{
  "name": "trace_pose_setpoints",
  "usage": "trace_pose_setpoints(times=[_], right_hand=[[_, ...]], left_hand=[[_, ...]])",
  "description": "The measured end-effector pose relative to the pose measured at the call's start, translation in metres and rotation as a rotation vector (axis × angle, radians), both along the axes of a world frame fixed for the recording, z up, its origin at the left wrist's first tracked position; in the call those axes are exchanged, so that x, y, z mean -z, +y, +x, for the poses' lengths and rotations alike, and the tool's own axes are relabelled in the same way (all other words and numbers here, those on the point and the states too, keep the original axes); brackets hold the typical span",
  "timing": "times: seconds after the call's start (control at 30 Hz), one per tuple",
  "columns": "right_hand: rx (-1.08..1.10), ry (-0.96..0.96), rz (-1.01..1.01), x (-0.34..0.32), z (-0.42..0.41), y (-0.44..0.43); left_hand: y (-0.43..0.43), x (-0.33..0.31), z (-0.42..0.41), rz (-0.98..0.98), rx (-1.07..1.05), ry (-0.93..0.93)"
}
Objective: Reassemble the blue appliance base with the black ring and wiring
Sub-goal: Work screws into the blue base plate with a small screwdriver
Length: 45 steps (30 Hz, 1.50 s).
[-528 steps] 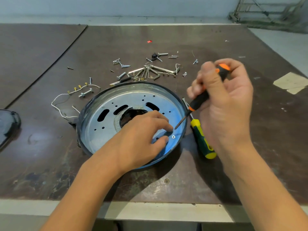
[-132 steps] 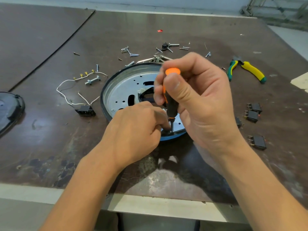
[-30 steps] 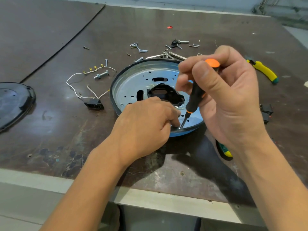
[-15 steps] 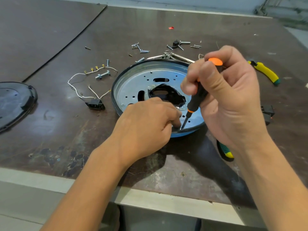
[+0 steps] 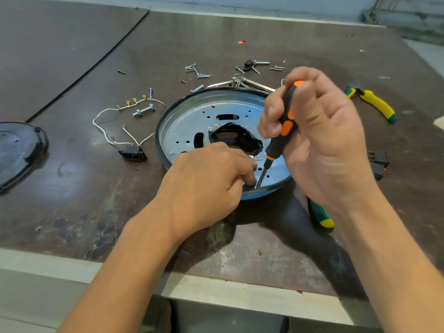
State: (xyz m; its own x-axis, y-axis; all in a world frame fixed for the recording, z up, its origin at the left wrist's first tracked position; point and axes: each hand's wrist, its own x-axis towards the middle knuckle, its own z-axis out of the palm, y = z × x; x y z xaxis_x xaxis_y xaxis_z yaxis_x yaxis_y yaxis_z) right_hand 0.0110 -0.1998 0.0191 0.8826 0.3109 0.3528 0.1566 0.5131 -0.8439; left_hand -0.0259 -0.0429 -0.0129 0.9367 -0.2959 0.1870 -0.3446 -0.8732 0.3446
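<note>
— Right hand (image 5: pixel 319 140) up high, fingers and thumb curled tight round the orange-and-black screwdriver (image 5: pixel 284 123), which leans with its tip down at the near rim of the blue appliance base (image 5: pixel 192 121).

— And the left hand (image 5: pixel 204 183) is right beside that tip, fingers curled with the tips pressed onto the rim. Whether they pinch anything there cannot be told.

— The base sits mid-table (image 5: pixel 72 183), open side up, with the black ring (image 5: pixel 157 143) running round its edge.

— The wiring (image 5: pixel 105 137) lies apart from it, toward the left edge, white leads running to a black plug (image 5: pixel 132 152).

— Loose screws (image 5: pixel 198 71) are scattered toward the far edge, behind the base.

— Yellow pliers (image 5: pixel 377 104) lie toward the right edge, and a green-handled screwdriver (image 5: pixel 320 216) pokes out under the right wrist.

— A black cover (image 5: pixel 16 150) sits at the left edge.
</note>
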Motion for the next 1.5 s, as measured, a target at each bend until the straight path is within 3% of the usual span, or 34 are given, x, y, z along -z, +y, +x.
trace_pose_setpoints(times=[0.2, 0.33, 0.63, 0.83, 1.1, 1.27, 1.5], right_hand=[[-0.031, -0.07, -0.069, 0.0, 0.0, -0.005], [0.117, -0.138, -0.04, 0.003, 0.0, -0.003], [0.013, -0.015, -0.016, 0.004, 0.0, -0.002], [0.235, -0.087, -0.032, 0.006, 0.003, -0.002], [0.084, -0.047, 0.004, 0.006, 0.0, 0.003], [0.161, -0.096, -0.05, 0.004, 0.0, 0.0], [0.043, 0.024, 0.057, 0.003, -0.002, 0.001]], left_hand=[[0.0, 0.001, 0.001, -0.009, -0.001, -0.002], [0.0, 0.001, 0.001, 0.01, 0.006, 0.011], [-0.001, 0.0, 0.001, -0.004, -0.002, -0.004], [0.0, 0.001, -0.001, -0.024, -0.008, -0.007], [-0.001, 0.001, 0.0, -0.012, -0.008, -0.013], [-0.001, 0.001, 0.0, -0.017, -0.008, -0.006], [0.0, 0.002, 0.0, -0.024, -0.013, -0.011]])
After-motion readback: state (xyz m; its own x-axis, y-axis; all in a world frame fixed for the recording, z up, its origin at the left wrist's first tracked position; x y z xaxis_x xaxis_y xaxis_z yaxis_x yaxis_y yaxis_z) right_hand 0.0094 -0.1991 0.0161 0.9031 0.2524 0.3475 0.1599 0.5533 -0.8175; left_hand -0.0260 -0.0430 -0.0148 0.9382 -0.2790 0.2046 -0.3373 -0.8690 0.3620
